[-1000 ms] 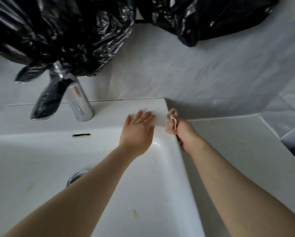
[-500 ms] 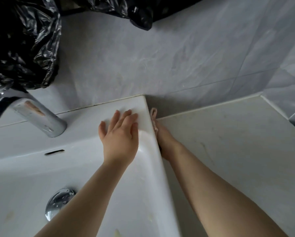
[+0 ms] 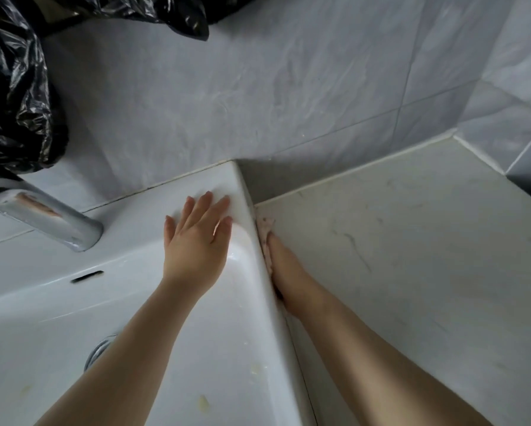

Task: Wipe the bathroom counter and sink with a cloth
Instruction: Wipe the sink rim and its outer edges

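Head view: looking down on the back right corner of a white ceramic rectangular sink point(image 3: 221, 348), set against a grey marbled tile wall point(image 3: 273, 96).
Left hand point(image 3: 196, 238): lies flat on the sink's back right rim, fingers straight and close together, holding nothing.
Right hand point(image 3: 284, 272): low on the pale veined stone bench point(image 3: 411, 256), wedged edge-on against the sink's outer side wall; its grip cannot be told.
Small pink cloth point(image 3: 265, 226): pressed between the right hand and the sink's side, its end poking out beyond the fingertips, near the back wall.
Chrome tap point(image 3: 49, 219): on the sink's back ledge, left of the left hand.
Crumpled black plastic bag point(image 3: 12, 103): hangs above the tap.
Sink bowl: yellowish specks near the front.
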